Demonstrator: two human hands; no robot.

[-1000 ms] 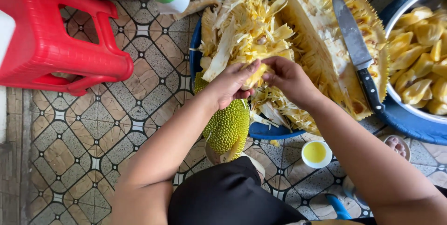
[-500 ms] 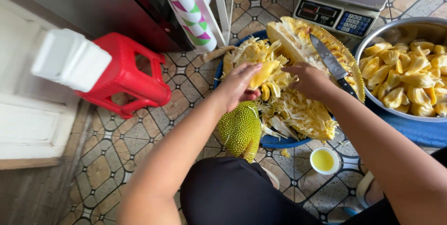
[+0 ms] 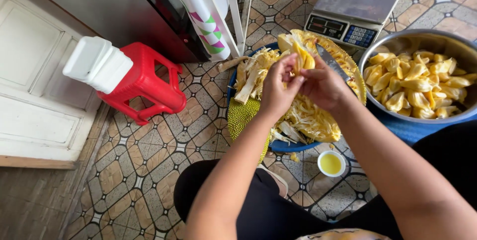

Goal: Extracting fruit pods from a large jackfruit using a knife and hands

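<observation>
Head view, left to right: red stool (image 3: 144, 83) on the tiled floor (image 3: 149, 160), then the blue basin (image 3: 290, 146) heaped with jackfruit scraps (image 3: 303, 120). Above it, left hand (image 3: 276, 90) and right hand (image 3: 324, 87) meet, fingers (image 3: 287, 67) pinched together on a yellow jackfruit pod (image 3: 303, 58), pulling at it from both sides. Knife (image 3: 332, 63) lies just behind the right hand. Far right, a steel bowl (image 3: 380, 46) holds cleaned yellow pods (image 3: 422, 83).
</observation>
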